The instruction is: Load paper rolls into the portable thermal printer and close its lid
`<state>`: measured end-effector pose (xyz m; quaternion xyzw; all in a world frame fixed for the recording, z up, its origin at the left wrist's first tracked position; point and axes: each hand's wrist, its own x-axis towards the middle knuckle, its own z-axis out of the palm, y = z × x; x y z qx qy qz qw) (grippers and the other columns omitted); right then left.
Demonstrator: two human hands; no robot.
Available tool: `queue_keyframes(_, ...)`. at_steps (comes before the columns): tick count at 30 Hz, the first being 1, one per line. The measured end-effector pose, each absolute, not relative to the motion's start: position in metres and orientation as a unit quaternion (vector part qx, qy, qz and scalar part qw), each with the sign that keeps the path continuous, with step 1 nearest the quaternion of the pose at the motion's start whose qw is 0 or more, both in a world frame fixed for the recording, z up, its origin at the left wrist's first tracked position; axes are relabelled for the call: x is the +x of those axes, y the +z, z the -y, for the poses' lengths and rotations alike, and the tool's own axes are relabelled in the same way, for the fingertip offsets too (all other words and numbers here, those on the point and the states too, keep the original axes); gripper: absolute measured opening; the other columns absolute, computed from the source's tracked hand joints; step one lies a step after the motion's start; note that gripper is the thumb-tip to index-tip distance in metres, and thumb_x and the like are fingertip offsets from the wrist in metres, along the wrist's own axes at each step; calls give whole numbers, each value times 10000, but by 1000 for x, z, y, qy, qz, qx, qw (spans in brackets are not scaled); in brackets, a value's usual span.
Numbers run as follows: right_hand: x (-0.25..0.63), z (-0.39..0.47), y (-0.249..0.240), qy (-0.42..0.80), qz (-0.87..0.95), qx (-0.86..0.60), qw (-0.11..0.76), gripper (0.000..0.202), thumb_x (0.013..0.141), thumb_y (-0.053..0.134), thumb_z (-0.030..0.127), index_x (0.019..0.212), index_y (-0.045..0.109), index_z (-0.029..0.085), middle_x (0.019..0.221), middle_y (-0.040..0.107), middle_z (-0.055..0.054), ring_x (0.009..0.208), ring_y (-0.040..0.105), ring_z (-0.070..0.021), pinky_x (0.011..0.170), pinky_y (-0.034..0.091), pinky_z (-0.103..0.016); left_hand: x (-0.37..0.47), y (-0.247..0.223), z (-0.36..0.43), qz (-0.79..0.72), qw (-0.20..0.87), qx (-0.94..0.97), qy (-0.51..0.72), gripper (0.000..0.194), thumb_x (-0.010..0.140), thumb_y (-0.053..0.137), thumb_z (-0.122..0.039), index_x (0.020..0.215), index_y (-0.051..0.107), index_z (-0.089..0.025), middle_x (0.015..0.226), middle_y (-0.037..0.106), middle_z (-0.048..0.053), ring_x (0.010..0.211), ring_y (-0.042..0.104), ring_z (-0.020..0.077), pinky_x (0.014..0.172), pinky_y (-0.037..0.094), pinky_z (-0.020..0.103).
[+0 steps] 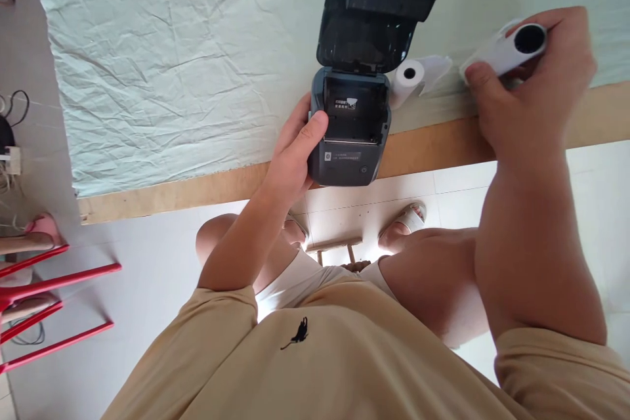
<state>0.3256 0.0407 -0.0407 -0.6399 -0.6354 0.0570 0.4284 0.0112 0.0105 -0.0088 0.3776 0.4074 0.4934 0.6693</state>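
Note:
A small dark portable label printer is held at the table's front edge, its lid swung up and its paper bay bare inside. My left hand grips its left side, with the thumb over the bay's rim. Off to the right, my right hand is closed round a white paper roll whose dark hollow end faces up and right. Between the printer and that hand, a smaller white paper roll stands on the cloth with a loose strip trailing to the right.
A pale green wrinkled cloth covers the table, whose wooden edge runs along the front. Red chair legs and cables are at the left. Below, a wooden stool part shows between my legs.

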Motion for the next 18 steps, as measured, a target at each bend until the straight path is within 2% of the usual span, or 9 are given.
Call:
queue_keyframes(3,327,-39,-39,62,622,-672,397,652,796,816,200,1389,594,355,1091,701,-43,982,676,-286,898,510,-430,11,-8,-10,-406,673,377,490,294,1020,768,-561,1059,776,-269,1189,832,36,1443,761,307,936,745,332)
queue_keyframes(5,326,-37,-37,26,646,-643,410,746,766,814,199,1460,579,341,1192,727,-63,1124,697,-319,1003,514,-466,11,-8,-10,-396,679,380,489,278,1046,729,-542,1074,776,-269,1162,830,44,1399,783,290,890,738,307)
queue_keyframes(7,317,-32,-31,-33,671,-576,465,647,770,809,243,1392,645,309,1282,716,-94,1216,690,-353,1036,510,-491,12,-8,-10,-390,677,384,491,293,1047,726,-549,1094,782,-265,1117,819,46,1335,809,273,799,715,268)
queue_keyframes(8,308,-28,-27,-58,670,-547,498,547,780,802,271,1314,684,291,1245,710,-100,1167,696,-351,995,518,-488,12,-9,-10,-391,676,386,492,311,1043,730,-561,1109,783,-261,1107,812,44,1302,820,267,760,700,256)
queue_keyframes(10,284,-19,-19,-35,653,-531,539,308,884,722,303,1190,702,279,997,660,-64,860,665,-266,820,503,-440,12,-10,-11,-392,674,388,492,328,1040,735,-567,1130,782,-255,1112,800,39,1258,832,256,724,677,244)
queue_keyframes(12,258,-15,-15,40,675,-548,493,267,924,676,298,1190,665,306,976,642,-47,792,636,-241,766,514,-428,13,-11,-11,-394,670,389,495,314,1051,717,-547,1138,778,-252,1132,797,34,1280,825,255,753,681,249)
queue_keyframes(13,247,-15,-15,51,684,-549,478,318,897,699,290,1209,655,325,1045,654,-56,841,656,-252,770,530,-432,13,-11,-12,-396,667,389,497,308,1053,709,-539,1135,777,-249,1140,799,33,1314,814,260,781,689,255)
queue_keyframes(16,227,-25,-22,86,700,-578,411,497,866,725,262,1330,590,377,1288,658,-93,1125,690,-326,917,586,-494,13,-11,-11,-408,657,394,497,331,1042,706,-570,1113,767,-252,1198,812,39,1430,762,296,862,715,294)
queue_keyframes(18,225,-34,-28,106,697,-594,386,502,891,698,277,1361,555,378,1352,652,-108,1201,679,-352,969,590,-529,13,-10,-10,-413,657,398,490,361,1020,732,-611,1111,762,-263,1262,817,42,1454,749,322,836,723,310)
